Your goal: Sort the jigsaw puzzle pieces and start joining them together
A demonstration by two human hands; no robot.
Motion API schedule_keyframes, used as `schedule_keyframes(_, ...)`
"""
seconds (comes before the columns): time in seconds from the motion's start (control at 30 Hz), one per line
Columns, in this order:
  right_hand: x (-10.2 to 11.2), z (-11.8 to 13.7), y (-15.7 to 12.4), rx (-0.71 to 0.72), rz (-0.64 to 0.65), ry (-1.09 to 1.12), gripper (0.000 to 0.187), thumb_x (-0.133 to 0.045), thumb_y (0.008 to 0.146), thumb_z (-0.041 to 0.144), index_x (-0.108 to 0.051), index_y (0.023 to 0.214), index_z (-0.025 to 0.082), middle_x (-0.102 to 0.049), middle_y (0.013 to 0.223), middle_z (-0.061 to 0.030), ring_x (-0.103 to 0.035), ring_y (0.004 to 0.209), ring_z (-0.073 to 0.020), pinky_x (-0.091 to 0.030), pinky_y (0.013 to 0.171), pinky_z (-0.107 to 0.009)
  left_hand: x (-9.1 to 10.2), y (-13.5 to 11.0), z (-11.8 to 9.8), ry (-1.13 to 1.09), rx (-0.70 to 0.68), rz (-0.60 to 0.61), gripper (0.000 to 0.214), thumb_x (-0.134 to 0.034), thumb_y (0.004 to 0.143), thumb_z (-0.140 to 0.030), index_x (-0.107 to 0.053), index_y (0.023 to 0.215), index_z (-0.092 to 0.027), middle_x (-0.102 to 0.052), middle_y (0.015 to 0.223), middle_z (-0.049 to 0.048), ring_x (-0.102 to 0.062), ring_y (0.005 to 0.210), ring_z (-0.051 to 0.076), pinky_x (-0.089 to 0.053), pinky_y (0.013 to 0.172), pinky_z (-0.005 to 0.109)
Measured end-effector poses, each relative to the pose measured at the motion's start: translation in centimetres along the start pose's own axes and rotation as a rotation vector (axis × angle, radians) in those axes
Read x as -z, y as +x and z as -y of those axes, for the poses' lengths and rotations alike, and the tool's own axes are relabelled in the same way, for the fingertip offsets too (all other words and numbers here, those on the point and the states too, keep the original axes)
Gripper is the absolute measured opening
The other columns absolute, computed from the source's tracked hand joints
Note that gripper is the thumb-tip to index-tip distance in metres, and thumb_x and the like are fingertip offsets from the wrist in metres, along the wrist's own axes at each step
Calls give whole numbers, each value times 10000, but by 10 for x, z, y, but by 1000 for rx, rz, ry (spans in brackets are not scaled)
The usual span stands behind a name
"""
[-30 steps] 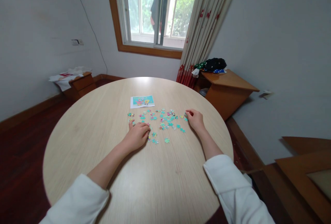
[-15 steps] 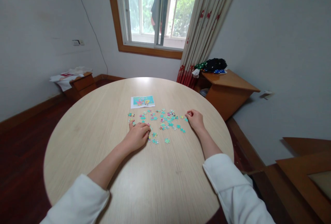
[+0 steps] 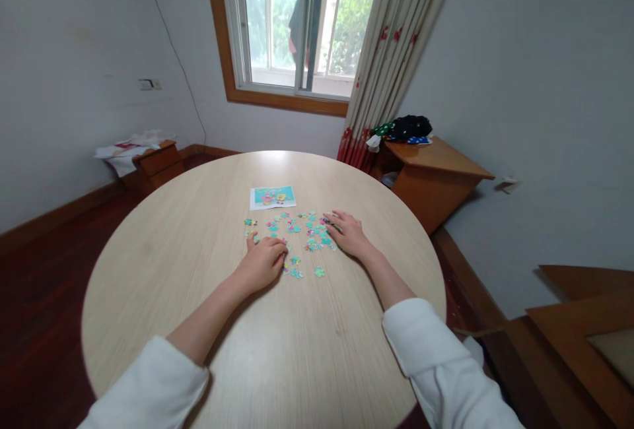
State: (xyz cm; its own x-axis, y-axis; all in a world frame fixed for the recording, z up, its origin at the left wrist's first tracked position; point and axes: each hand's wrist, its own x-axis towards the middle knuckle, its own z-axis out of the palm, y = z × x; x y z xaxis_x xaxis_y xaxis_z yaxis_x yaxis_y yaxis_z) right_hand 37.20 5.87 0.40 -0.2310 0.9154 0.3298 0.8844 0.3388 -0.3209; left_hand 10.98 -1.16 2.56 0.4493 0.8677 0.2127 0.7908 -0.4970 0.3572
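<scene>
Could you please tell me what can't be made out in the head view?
In the head view:
Some pieces: partly covered by the right hand.
Left hand: its back hides whether it holds anything.
Card: fine details too small.
Table: near rim cut off by bottom edge.

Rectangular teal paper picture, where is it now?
In the head view, the rectangular teal paper picture lies left of frame centre on the round pale table, just beyond the multicoloured puzzle pieces.

puzzle pieces: teal, pink | sleeves: white | table: pale wood-grain
</scene>
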Motion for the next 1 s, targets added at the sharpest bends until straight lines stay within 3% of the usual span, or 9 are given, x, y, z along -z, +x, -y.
schedule_keyframes(0.17, -2, 5, -2, -4, 136, -21, 361, -432, 950, 338, -580, 1274, 283, -489, 1411, -117, -419, 1310, -243, -285, 1034, -487, 1, 0, -1, 1, -1, 0, 256, -404, 857, -180, -654, 896, -216, -688, 1085, 81, -600, 1042, 243, -139, 1049, 641)
schedule_keyframes(0.5, 3, 6, 0, 34, 38, 62, 258, -487, 926, 280, -712, 1040, 228, -670, 1154, -93, -573, 1097, -198, -333, 922, -375, -1, 0, 1, -12, -5, -14, 262, -403, 851, -177, -658, 889, -217, -689, 1076, 87, -600, 1042, 255, -146, 1047, 649)
schedule_keyframes(0.8, -2, 2, 3, 72, -15, 121, 115, -617, 842, 223, -718, 881, 186, -701, 936, -67, -590, 913, -182, -385, 830, -308, -1, 0, 1, -5, -2, -12, 271, -398, 851, -178, -662, 898, -220, -690, 1084, 81, -602, 1039, 247, -147, 1047, 647)
schedule_keyframes(1.0, -2, 2, 4, 65, -86, 185, 108, -622, 811, 201, -698, 884, 180, -691, 881, -59, -602, 870, -175, -428, 810, -285, -1, -1, 0, -7, 1, -9, 267, -397, 855, -183, -658, 900, -215, -691, 1081, 82, -603, 1041, 251, -154, 1045, 643)
